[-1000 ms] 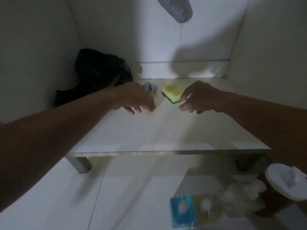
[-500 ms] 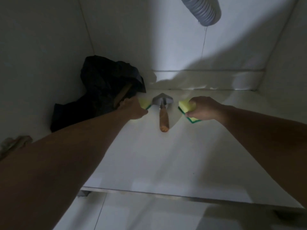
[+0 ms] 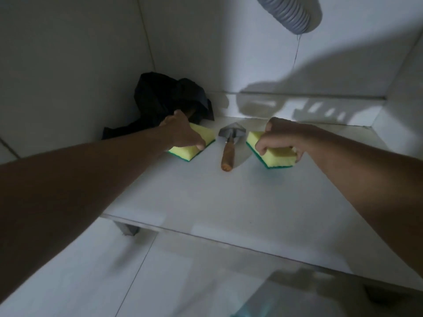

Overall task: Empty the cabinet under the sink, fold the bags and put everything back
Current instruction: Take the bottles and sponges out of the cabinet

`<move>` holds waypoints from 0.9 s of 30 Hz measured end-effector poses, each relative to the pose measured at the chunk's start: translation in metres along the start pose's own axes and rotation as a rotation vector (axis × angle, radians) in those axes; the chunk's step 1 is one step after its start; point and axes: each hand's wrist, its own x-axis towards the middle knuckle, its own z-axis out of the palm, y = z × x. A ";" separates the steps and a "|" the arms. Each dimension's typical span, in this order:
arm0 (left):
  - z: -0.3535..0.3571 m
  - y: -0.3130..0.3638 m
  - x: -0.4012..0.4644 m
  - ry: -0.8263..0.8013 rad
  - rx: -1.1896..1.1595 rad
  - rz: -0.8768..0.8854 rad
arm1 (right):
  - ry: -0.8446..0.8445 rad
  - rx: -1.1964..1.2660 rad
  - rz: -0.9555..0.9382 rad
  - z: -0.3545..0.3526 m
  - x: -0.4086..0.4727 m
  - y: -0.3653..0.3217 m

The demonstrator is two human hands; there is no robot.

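Two yellow sponges with green undersides lie on the white cabinet floor (image 3: pixel 206 197). My left hand (image 3: pixel 183 133) grips the left sponge (image 3: pixel 194 145) from above. My right hand (image 3: pixel 281 138) grips the right sponge (image 3: pixel 278 156), thumb on its near left side and fingers round its right end. Between the sponges lies a small trowel (image 3: pixel 230 145) with a metal blade and a wooden handle that points toward me. A crumpled black bag (image 3: pixel 167 101) sits in the back left corner, right behind my left hand.
A grey ribbed drain hose (image 3: pixel 295 12) hangs from above at the back right. White cabinet walls close in on the left, back and right. The cabinet's front edge (image 3: pixel 206 236) stands on a short leg (image 3: pixel 127 228) above the tiled floor.
Both hands have drawn the two sponges a little toward me and apart from the trowel. The trowel and the black bag stay in place. The view has shifted closer.
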 end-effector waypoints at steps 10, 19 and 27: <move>-0.047 -0.064 -0.097 -0.396 -0.093 -0.026 | -0.355 0.102 -0.072 0.007 -0.091 -0.056; -0.021 -0.128 -0.184 -0.533 0.035 -0.019 | -0.477 -0.024 -0.108 0.090 -0.206 -0.094; 0.057 -0.175 -0.223 -0.666 0.162 -0.084 | -0.532 -0.054 0.098 0.200 -0.223 -0.060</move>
